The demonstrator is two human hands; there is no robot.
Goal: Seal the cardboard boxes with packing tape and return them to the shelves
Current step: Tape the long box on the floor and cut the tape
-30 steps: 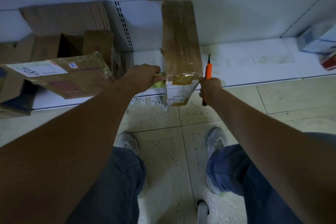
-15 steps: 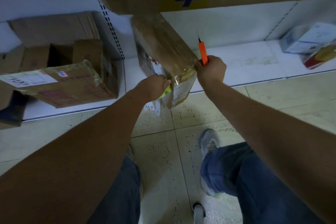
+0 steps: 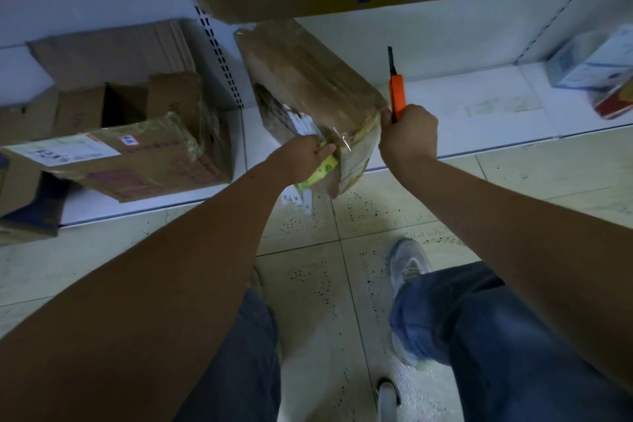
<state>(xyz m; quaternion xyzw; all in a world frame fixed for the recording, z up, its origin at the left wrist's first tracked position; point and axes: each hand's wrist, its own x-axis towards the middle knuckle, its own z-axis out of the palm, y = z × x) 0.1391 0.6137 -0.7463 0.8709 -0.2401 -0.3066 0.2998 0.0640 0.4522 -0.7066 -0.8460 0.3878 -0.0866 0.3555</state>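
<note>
Bare forearms behind the left hand [image 3: 301, 158] and right hand [image 3: 409, 134], no sleeves. Below the hands, blue jeans [image 3: 507, 336] on both legs and a grey sneaker [image 3: 407, 265] with pale sole.

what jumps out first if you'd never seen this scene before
The bright orange utility knife stands out most, gripped in the right hand with its blade pointing up beside the taped cardboard box held at centre. The left hand holds a yellow-green tape roll at the box's near corner. At left, an opened cardboard box lies on the white bottom shelf.
</note>
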